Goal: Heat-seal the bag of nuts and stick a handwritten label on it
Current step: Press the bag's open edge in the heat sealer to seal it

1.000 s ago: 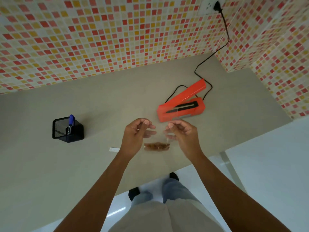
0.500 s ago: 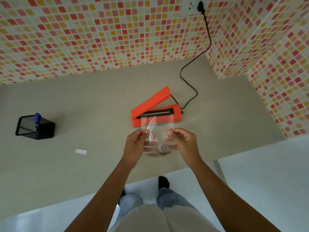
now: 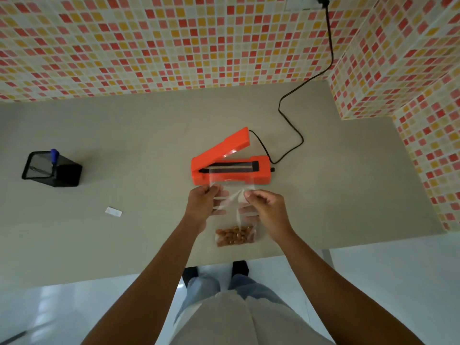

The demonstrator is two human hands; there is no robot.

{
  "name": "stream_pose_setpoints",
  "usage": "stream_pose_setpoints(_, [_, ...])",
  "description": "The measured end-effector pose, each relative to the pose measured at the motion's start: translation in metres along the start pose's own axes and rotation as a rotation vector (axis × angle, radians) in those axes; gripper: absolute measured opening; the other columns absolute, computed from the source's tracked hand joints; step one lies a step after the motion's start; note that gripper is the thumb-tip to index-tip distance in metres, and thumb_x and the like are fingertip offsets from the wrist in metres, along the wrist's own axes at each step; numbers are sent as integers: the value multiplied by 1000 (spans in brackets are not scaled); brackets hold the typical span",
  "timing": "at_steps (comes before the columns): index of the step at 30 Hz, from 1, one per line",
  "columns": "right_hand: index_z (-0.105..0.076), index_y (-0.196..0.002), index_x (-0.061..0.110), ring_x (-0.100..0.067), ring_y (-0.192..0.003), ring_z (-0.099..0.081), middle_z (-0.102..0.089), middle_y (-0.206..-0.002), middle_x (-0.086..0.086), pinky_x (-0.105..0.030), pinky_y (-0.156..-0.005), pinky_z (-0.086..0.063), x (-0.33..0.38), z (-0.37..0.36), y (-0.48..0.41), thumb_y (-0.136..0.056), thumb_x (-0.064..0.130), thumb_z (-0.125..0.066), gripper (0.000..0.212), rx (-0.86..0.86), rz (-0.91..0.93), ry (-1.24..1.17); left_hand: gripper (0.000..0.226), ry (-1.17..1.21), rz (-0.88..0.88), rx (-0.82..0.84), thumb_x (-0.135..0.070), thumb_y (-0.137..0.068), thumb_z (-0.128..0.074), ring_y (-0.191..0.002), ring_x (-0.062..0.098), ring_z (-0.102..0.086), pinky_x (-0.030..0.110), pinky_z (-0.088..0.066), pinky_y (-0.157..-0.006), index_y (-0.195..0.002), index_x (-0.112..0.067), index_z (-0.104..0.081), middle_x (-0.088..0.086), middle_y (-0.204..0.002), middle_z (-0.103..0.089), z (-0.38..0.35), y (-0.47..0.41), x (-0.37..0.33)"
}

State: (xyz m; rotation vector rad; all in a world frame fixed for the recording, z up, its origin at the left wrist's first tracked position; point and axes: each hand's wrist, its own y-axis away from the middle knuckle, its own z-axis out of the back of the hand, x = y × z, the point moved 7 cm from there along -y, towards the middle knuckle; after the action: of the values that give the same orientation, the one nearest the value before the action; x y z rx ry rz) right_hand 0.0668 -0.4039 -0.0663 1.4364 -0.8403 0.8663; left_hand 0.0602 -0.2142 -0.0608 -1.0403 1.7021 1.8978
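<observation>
One clear bag of nuts [image 3: 234,220] is lying on the tabletop [image 3: 124,135], its open top reaching over one orange heat sealer [image 3: 230,168], both hands, left hand [image 3: 202,206] and right hand [image 3: 267,211], pinching it, while one label [image 3: 113,211] and one pen holder [image 3: 52,169] with one blue pen [image 3: 53,155] are sitting to the left.

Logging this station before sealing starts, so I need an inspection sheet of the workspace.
Surface: beige table, no spills seen.
Job's things: clear bag with nuts at its bottom, open end over the orange sealer, whose lid is raised; white label lying flat; blue pen in black holder.
Clutter: nothing seen.
Grippers: left hand and right hand pinch the bag.
Cables: black cord plugged into wall socket.
Surroundings: tiled walls, white floor.
</observation>
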Motion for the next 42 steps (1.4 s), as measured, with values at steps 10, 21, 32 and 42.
stream_pose_setpoints(10, [-80, -94, 17, -25, -88, -76, -79, -89, -6, -53, -89, -59, -13, -7, -13, -90, 29, -74, 14, -18, -55, 41, 21, 72, 49, 38, -23, -94, -64, -80, 23, -72, 34, -60, -70, -95, -2, -69, 11, -93, -72, 2, -16, 15])
stream_pose_setpoints(21, [-79, -89, 10, -26, -83, -75, -79, -86, -8, -49, -88, -60, -17, -10, -15, -93, 27, -70, 19, -54, -85, 36, 24, 89, 59, 63, -24, -99, -56, -78, 20, -75, 38, -61, -73, -106, -3, -66, 9, -101, -75, 4, -18, 21])
stream_pose_setpoints(32, [-78, -76, 16, -37, -85, -76, -78, -86, -15, -56, -82, -60, -15, -7, -17, -92, 31, -71, 22, -58, -109, 50, 25, 93, 70, 61, -21, -99, -56, -69, 13, -74, 43, -61, -77, -110, -1, -67, 6, -99, -76, 2, -21, 21])
stream_pose_setpoints(42, [-77, -81, 11, -38, -84, -76, -77, -85, -17, -49, -73, -63, -10, 1, -21, -92, 30, -72, 22, -76, -111, 77, 22, 111, 97, 59, -21, -98, -56, -76, 18, -75, 43, -61, -77, -106, -4, -67, 5, -96, -76, 1, -18, 21])
